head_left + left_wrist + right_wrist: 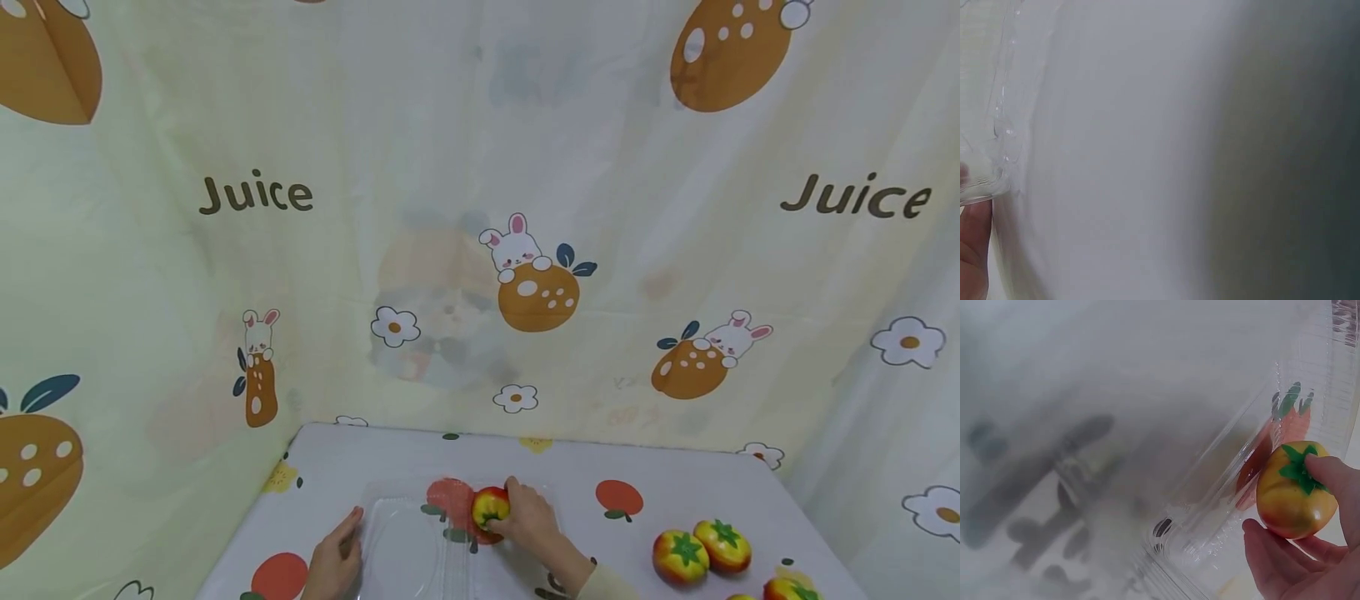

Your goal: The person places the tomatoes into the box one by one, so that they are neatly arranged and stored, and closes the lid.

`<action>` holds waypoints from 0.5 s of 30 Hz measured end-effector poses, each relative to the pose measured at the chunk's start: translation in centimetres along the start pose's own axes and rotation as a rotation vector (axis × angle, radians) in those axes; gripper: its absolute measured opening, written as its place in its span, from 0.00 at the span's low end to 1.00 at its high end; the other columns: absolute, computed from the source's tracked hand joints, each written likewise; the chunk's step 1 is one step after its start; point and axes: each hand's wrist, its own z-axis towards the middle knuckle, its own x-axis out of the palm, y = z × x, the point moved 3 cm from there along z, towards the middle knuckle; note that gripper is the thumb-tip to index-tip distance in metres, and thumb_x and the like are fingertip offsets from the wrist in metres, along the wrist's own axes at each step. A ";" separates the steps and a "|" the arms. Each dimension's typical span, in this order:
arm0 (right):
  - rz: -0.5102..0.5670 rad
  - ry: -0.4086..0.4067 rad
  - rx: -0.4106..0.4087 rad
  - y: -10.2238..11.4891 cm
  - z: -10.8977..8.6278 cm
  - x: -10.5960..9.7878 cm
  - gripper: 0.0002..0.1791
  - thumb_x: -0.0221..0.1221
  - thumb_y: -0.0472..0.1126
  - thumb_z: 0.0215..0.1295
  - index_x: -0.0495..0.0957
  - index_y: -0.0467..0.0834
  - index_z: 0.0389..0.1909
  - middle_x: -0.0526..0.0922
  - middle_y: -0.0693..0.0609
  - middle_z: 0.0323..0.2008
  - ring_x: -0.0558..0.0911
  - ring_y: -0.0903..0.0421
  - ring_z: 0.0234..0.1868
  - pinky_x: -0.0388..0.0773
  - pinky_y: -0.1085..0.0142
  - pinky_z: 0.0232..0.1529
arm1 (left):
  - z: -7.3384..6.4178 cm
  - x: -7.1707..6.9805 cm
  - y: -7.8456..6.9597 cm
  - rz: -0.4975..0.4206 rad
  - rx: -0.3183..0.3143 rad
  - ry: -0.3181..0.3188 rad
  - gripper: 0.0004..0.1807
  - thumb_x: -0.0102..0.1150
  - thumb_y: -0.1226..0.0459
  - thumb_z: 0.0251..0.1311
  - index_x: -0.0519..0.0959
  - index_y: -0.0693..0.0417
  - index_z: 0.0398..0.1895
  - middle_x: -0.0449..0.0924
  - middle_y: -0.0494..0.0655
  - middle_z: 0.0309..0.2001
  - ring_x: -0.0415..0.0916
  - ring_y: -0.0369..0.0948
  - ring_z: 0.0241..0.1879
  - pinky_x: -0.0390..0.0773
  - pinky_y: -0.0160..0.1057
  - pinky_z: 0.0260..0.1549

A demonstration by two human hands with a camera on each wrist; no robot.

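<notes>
My right hand [531, 518] grips a glossy red-and-yellow tomato [491, 507] with a green star-shaped top. In the right wrist view, the thumb lies on the green top of the tomato [1297, 494] and the fingers curl beneath it. The tomato is over the right half of an open clear plastic container [405, 533], whose see-through wall [1210, 465] shows beside it. At the container's left edge is my left hand [335, 557], holding the rim. The left wrist view shows a finger [975, 240] at the container's corner and a fingertip behind the clear plastic.
Two more tomatoes [681, 557] [722, 547] lie together on the right of the table, with others cut off at the bottom edge. A white tablecloth [570, 467] with fruit prints covers the table. A printed curtain [450, 150] hangs behind and at both sides.
</notes>
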 end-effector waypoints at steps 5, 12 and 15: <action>0.005 0.004 0.001 -0.1 -0.1 0.0 0.29 0.74 0.51 0.48 0.71 0.40 0.43 0.78 0.46 0.32 0.75 0.50 0.31 0.80 0.53 0.35 | 0.3 0.2 0.0 -0.003 -0.003 0.002 0.29 0.53 0.77 0.58 0.68 0.67 0.67 0.65 0.62 0.68 0.66 0.59 0.66 0.71 0.57 0.60; 0.016 0.037 0.021 -0.3 -0.2 0.0 0.32 0.75 0.52 0.48 0.71 0.39 0.46 0.77 0.46 0.34 0.74 0.50 0.33 0.81 0.53 0.39 | 0.2 0.1 0.0 -0.001 0.010 -0.001 0.29 0.53 0.78 0.58 0.68 0.68 0.66 0.66 0.63 0.68 0.67 0.59 0.66 0.72 0.56 0.60; 0.024 0.040 0.018 -0.4 -0.2 0.1 0.32 0.75 0.52 0.47 0.71 0.39 0.45 0.76 0.46 0.34 0.74 0.50 0.33 0.81 0.53 0.39 | 0.1 0.0 0.0 -0.001 0.018 -0.005 0.29 0.54 0.78 0.57 0.69 0.68 0.66 0.66 0.63 0.67 0.67 0.59 0.65 0.72 0.56 0.60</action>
